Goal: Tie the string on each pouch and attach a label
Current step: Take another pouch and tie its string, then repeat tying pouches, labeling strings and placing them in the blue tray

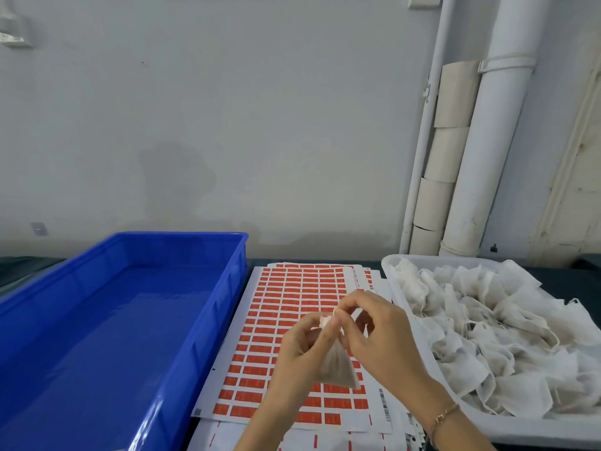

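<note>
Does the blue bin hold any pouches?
No, the blue bin shows only bare floor; the pouches fill the white bin.

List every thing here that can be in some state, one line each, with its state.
blue bin, upright, open-topped.
white tray, piled with loose pouches.
label sheet, flat between bin and tray.
pouch, held above the label sheet, neck gathered.
left hand, grips the pouch.
right hand, pinches the pouch's top.
</note>
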The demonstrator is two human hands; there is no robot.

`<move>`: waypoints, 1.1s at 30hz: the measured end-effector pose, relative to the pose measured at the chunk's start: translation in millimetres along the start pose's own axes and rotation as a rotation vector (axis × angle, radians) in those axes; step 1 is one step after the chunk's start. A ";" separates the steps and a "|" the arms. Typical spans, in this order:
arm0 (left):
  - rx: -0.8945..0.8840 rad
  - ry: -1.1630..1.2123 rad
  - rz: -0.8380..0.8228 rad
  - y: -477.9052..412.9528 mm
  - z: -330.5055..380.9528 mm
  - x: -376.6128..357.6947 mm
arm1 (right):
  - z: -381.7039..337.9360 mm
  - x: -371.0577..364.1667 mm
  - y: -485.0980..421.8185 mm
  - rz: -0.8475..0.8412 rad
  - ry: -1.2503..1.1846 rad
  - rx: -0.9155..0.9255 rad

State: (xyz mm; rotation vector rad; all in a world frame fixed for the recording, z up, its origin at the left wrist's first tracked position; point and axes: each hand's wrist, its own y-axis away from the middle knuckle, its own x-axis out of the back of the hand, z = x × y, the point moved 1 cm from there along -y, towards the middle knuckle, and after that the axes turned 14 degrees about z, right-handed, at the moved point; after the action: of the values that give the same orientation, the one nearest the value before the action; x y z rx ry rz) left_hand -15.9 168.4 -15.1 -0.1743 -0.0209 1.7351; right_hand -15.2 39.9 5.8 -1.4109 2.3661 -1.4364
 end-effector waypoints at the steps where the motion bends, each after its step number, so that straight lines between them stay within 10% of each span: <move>1: -0.029 -0.030 0.025 0.4 0.5 -1.5 | -1.0 -0.3 0.0 -0.007 0.003 0.007; 16: -0.164 -0.121 0.184 -1.3 -11.3 8.0 | 12.4 3.1 -2.7 0.069 0.183 0.181; 24: -0.208 -0.284 0.187 -13.0 -27.3 26.1 | 17.3 0.8 8.3 -0.149 0.239 0.194; 33: 0.035 -0.359 0.082 12.9 -100.6 45.4 | 60.1 -19.8 76.8 -0.543 0.166 -0.247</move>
State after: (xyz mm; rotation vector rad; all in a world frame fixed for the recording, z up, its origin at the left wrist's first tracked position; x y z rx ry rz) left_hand -22.8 202.3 -120.7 0.1657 -0.2496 1.8282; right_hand -28.6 24.8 -91.7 -2.2132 2.4401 -1.4369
